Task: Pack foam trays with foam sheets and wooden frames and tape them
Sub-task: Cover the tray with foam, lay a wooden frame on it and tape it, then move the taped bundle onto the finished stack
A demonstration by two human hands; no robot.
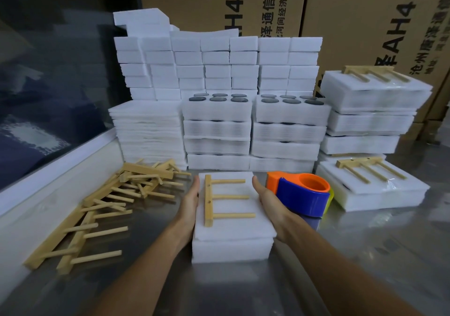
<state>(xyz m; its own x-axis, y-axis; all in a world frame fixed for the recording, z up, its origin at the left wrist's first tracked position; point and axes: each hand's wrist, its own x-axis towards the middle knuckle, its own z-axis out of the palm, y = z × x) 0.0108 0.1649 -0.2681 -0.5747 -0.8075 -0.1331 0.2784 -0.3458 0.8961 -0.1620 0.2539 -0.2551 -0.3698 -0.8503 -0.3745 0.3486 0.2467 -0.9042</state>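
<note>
The person's left hand [191,200] and right hand [269,200] lie flat against the two opposite sides of a foam tray [231,245] on the steel table [365,267], fingers straight and pressed to the foam, so the tray sits squeezed between open palms rather than in curled fingers. A foam sheet [233,228] covers the tray's top, and between the two hands a wooden frame [209,200] lies on that sheet, its bar beside the left palm and its three pegs pointing toward the right palm. Just outside the right hand, touching or nearly touching its back, stands an orange and blue tape dispenser [302,194]. Outside the left hand a loose pile of wooden frames [109,201] spreads over the table. Beyond the fingertips rise stacks of foam trays [253,130], some showing dark round pieces in their pockets, with a stack of foam sheets [148,130] at their left. Past the dispenser lie wrapped packs [370,189], each with a frame on top, and cardboard boxes [365,11] stand behind.
</note>
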